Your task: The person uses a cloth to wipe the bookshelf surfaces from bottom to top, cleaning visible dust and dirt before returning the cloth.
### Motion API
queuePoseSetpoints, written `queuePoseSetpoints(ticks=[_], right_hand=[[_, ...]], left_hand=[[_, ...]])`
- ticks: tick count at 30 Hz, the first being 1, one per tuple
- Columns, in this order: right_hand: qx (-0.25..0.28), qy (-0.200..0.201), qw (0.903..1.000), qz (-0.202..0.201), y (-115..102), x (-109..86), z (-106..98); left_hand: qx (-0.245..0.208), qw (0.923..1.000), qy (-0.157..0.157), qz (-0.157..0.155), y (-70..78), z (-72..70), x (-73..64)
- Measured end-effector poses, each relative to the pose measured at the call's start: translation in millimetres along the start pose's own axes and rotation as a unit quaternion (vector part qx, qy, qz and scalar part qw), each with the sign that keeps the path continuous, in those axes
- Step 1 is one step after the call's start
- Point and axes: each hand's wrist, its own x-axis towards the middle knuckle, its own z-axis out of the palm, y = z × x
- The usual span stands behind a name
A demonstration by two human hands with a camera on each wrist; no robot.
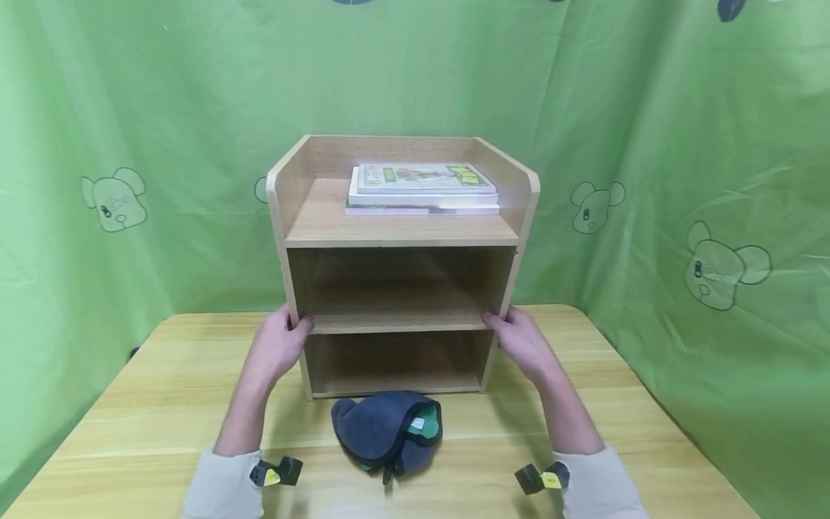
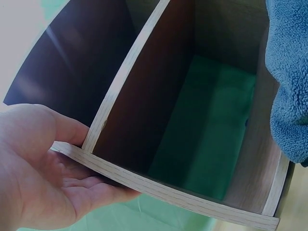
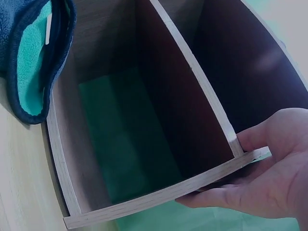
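Observation:
A light wooden shelf unit (image 1: 402, 324) stands upright on the table, with an open top tray and two compartments below. My left hand (image 1: 282, 344) grips its left side panel at the height of the middle board, thumb on the inside and fingers along the outside. On the opposite side my right hand (image 1: 521, 340) grips the right panel the same way. Both wrist views show the thumb by the middle board's end, at the left (image 2: 48, 163) and right hand (image 3: 274, 163). In front of the unit lies a dark blue fleecy cloth item (image 1: 382, 430) with a green lining and a white tag.
A small stack of books (image 1: 424, 189) lies on the unit's top board. The wooden table (image 1: 162, 404) extends to both sides. Green curtains (image 1: 194, 86) with mouse-like drawings hang behind and beside it.

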Motion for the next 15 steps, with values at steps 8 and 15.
queuePoseSetpoints(ticks=[8,15], right_hand=[[0.003,0.001,1.0000,-0.006,3.5,1.5,-3.2],[0.009,0.003,0.9999,-0.009,3.0,2.1,-1.0]], left_hand=[[-0.002,0.9999,0.004,0.012,1.5,0.7,-0.8],[0.017,0.9996,-0.004,0.022,1.5,-3.3,-0.8]])
